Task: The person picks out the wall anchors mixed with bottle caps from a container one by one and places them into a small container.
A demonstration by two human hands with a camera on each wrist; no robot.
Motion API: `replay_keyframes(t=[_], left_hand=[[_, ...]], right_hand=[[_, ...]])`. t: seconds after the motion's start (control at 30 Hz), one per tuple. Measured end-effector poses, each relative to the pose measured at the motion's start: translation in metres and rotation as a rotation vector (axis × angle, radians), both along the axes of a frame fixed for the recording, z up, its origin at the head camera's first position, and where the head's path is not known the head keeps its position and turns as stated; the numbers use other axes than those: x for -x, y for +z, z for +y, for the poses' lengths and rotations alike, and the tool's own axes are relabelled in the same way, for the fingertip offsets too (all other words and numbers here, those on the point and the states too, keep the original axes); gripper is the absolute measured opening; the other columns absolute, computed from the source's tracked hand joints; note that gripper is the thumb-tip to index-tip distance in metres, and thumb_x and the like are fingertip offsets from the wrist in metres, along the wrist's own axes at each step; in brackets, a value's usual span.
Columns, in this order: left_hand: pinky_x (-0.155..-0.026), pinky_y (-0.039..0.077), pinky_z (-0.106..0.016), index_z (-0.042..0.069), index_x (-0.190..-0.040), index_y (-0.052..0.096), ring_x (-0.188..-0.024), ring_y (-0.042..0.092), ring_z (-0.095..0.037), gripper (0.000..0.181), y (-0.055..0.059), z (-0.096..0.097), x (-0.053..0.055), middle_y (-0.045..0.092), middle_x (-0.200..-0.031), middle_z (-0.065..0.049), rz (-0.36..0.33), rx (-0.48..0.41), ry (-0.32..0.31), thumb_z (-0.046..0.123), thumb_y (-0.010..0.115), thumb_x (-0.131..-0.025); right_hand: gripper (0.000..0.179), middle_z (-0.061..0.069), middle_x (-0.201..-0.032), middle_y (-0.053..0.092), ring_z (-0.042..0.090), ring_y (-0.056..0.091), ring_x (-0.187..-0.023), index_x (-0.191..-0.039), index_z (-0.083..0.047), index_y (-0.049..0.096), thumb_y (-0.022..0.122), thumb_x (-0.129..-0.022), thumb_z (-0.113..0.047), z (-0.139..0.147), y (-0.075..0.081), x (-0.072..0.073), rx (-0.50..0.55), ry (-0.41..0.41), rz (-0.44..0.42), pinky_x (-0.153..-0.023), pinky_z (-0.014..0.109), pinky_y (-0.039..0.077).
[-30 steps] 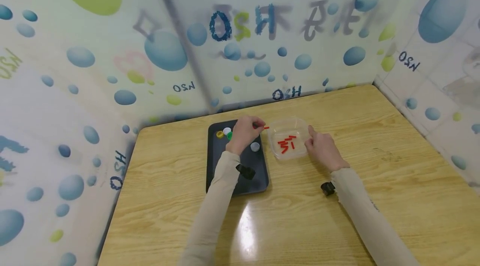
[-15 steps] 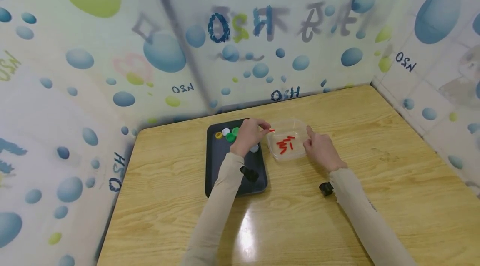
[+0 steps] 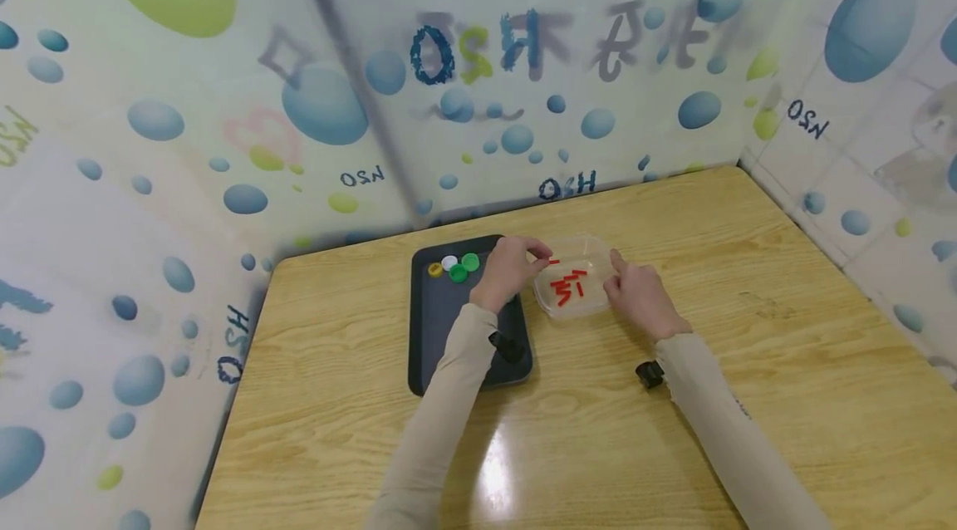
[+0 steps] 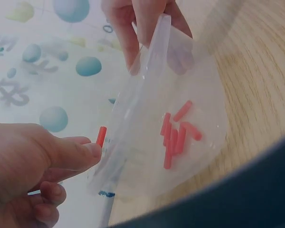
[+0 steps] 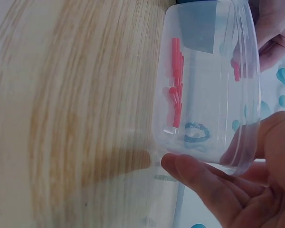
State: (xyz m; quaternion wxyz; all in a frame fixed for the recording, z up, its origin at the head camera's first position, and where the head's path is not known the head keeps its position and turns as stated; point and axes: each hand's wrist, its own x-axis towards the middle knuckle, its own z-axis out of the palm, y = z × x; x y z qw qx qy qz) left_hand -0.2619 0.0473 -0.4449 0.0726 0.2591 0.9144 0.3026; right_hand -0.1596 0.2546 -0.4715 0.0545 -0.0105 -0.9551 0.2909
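A short red stick [image 4: 101, 136] is pinched between thumb and fingertips of my left hand [image 3: 508, 271], upright in the left wrist view. That hand reaches from above the tray to the left rim of a clear plastic container [image 5: 213, 107]. Several more red sticks [image 3: 565, 289] lie loose on the container's floor. On the container's right side, my right hand [image 3: 640, 297] grips the rim and wall, thumb and fingers on either side of the plastic.
Left of the container lies a dark rectangular tray [image 3: 449, 339]. At its far end sit a yellow cap [image 3: 435, 270], a white cap [image 3: 449, 262] and two green caps [image 3: 469, 262]. My left forearm crosses the tray. A patterned wall [image 3: 478, 139] stands behind the wooden table [image 3: 321, 380].
My left hand has moved right with the red stick, from the tray's right edge to the container's left rim. The green caps have come into sight. The right hand keeps its hold.
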Motion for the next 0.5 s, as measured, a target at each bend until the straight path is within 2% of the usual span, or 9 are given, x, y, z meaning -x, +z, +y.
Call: replay_keyframes(t=[0.5], left_hand=[[-0.088,0.056,-0.029,0.013,-0.110,0.078,-0.102,0.067,-0.016,0.017,0.002,0.020,-0.009,0.076,-0.107,0.001,-0.029,-0.014,-0.075,0.019,0.072,-0.096]], right_hand=[[0.055,-0.003,-0.050,0.036,0.009,0.030,-0.044,-0.147,0.016,0.037,0.048,-0.097,-0.004,0.000,0.001,0.001,-0.003,-0.003,-0.010,-0.042,0.025,0.031]])
